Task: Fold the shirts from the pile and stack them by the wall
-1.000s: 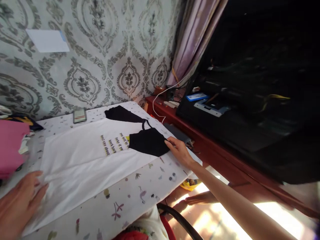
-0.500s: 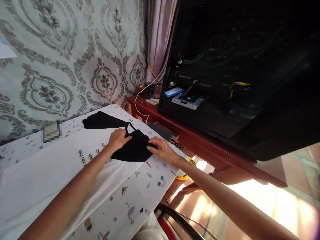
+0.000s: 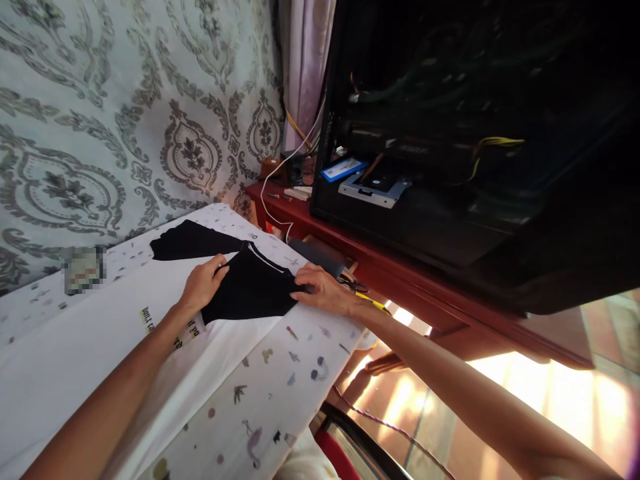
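A white T-shirt [image 3: 90, 347] with black sleeves and printed lettering lies spread on a cloth with small printed figures [image 3: 285, 360]. My left hand [image 3: 203, 283] pinches the black fabric beside the lettering. At the neckline end, my right hand [image 3: 320, 290] is closed on the edge of the near black sleeve [image 3: 250, 290]. Between the two hands the black cloth lies stretched fairly flat. The other black sleeve [image 3: 195, 241] rests, creased, on the far side. My left forearm covers part of the lettering.
A blurred-out item [image 3: 84, 270] lies by the patterned wall [image 3: 190, 147]. On the right, a red-brown desk [image 3: 400, 283] bears a large black case [image 3: 450, 233] with a metal drive [image 3: 373, 190] in it. A white cable [image 3: 267, 193] hangs over the desk's edge.
My left hand has shifted left and toward me, drawing the black fabric with it. The neckline has narrowed to a slit. My right hand keeps its hold; the camera has turned slightly.
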